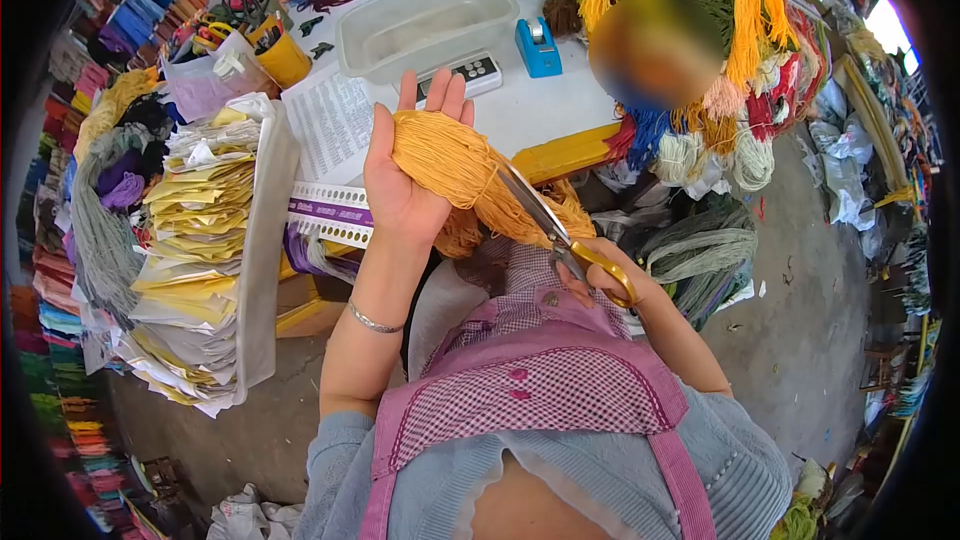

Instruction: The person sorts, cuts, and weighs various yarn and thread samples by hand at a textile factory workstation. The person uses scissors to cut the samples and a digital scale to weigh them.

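Left hand and right hand with a skein of orange-yellow yarn and gold-handled scissors, in front of the desk.
The left hand [408,190] is lying palm up with its fingers extended and spread wide, supporting the skein [445,155]; the right hand [608,270] is closing around the handles of the scissors [540,212], whose blades are lying against the yarn. On the desk [560,110], a translucent plastic tub [425,30] is standing beyond the left hand, a blue tape dispenser [540,52] is standing beside it, and a printed sheet [325,118] is lying nearby.
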A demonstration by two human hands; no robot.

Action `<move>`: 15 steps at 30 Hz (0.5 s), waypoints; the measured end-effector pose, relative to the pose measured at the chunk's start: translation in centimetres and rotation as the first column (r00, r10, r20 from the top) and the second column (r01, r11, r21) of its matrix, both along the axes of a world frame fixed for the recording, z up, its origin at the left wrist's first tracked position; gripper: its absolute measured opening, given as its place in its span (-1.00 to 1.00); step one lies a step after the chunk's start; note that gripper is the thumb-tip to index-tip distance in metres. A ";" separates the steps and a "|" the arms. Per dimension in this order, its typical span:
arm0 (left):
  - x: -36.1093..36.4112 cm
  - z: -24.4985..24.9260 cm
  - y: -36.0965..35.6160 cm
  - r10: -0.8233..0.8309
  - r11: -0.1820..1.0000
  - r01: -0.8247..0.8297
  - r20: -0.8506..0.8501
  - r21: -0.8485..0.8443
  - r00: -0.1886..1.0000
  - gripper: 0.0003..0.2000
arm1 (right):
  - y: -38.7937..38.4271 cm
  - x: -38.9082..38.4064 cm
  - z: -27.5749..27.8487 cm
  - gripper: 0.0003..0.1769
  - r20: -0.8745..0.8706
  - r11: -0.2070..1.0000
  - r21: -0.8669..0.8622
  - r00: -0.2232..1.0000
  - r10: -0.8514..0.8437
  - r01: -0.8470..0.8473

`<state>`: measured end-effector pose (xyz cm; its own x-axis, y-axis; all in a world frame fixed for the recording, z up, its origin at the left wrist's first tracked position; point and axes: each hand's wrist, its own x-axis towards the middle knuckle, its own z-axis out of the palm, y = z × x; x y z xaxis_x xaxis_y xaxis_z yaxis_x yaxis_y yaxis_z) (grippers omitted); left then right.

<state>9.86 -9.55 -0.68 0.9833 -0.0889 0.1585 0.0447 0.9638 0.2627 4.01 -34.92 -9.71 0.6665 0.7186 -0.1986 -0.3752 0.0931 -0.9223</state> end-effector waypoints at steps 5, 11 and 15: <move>0.1 0.0 -0.3 -0.002 1.000 0.002 0.012 -0.019 1.000 -0.53 | 0.1 -0.2 -0.1 -0.08 0.101 1.000 0.028 0.995 -0.012 0.009; -0.2 -0.5 -0.4 0.035 0.996 -0.037 -0.021 -0.077 0.999 -0.55 | 0.4 -0.3 -1.3 -0.04 0.040 0.991 0.123 0.998 -0.052 0.046; 0.0 -0.8 0.1 0.044 0.981 -0.040 0.021 -0.192 0.999 -0.56 | -0.2 -0.4 -2.3 -0.09 0.035 0.979 0.204 0.999 -0.019 0.012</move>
